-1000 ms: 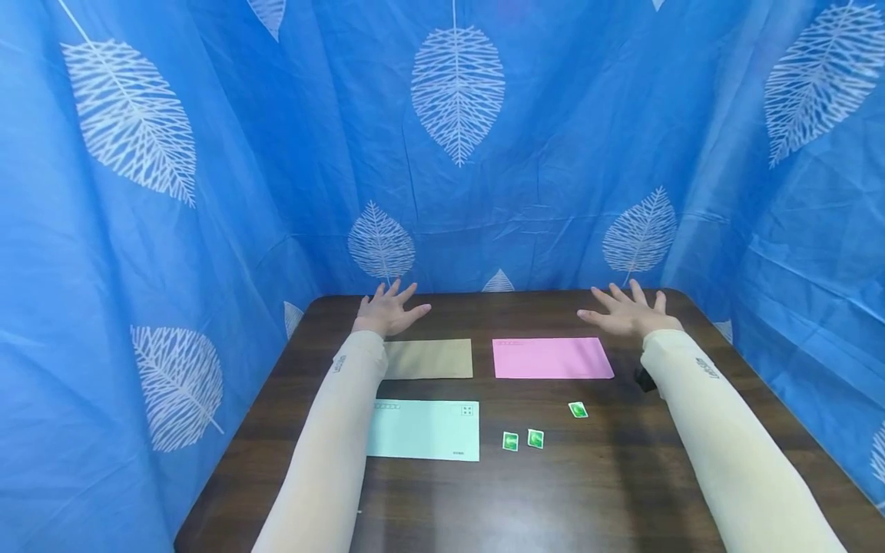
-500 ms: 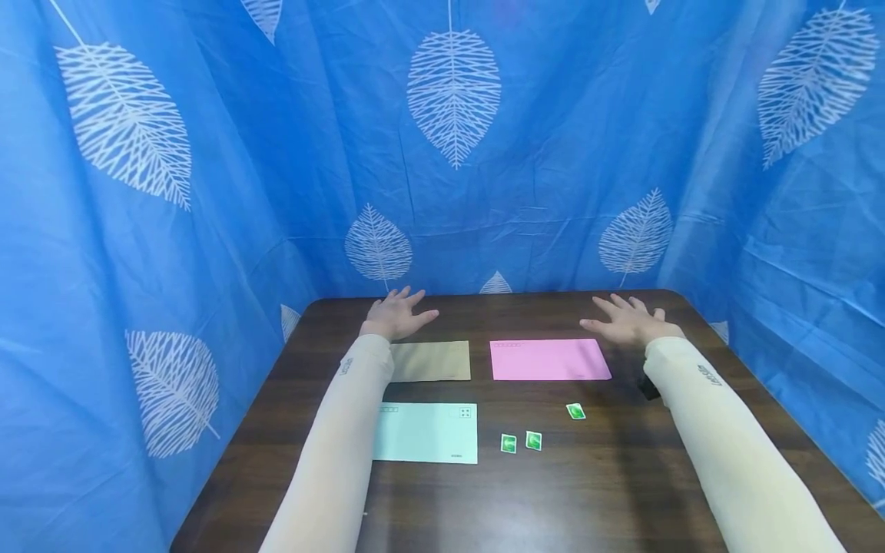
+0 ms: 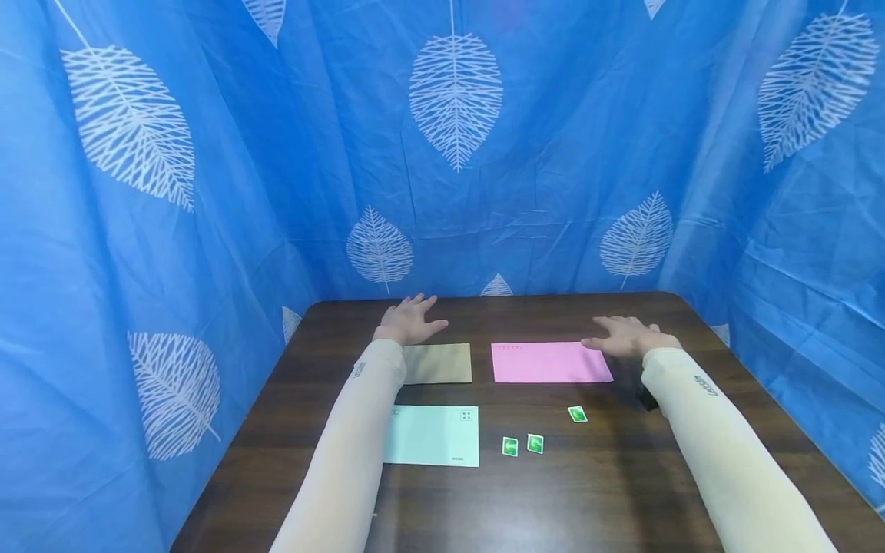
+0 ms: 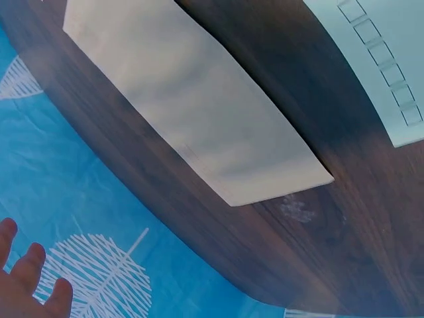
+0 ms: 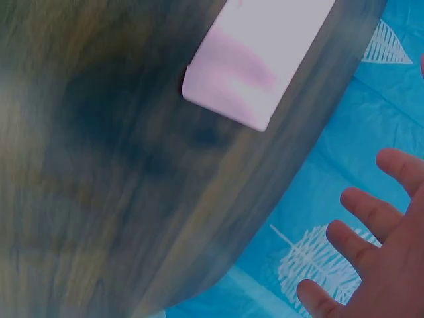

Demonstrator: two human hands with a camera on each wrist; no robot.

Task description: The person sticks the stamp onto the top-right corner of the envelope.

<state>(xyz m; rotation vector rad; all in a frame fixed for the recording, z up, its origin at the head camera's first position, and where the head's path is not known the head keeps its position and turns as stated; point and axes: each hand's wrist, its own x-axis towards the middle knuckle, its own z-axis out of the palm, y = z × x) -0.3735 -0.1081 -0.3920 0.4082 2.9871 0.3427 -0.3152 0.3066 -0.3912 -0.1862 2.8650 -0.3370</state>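
Observation:
My left hand (image 3: 409, 319) is held over the far left of the table, its fingers spread and nothing in it. Below it lies a tan envelope (image 3: 439, 364), partly hidden by the sleeve. My right hand (image 3: 628, 338), also holding nothing, hovers by the right end of a pink envelope (image 3: 546, 362); its thumb overlaps that corner in the head view. Nearer me on the left is a mint green envelope (image 3: 435, 436), its left end behind my left forearm. Right of it lie three small green stamps, a left stamp (image 3: 510, 447), a middle stamp (image 3: 535, 443) and a right stamp (image 3: 577, 414).
The dark wooden table (image 3: 553, 507) has rounded far corners. A blue curtain (image 3: 442, 215) with white leaf prints surrounds its back and both sides. A dark object (image 3: 647, 398) shows under the right wrist.
The left hand has moved to the right and slightly down in view. The right hand has lowered, its fingers less raised. Envelopes and stamps lie as before.

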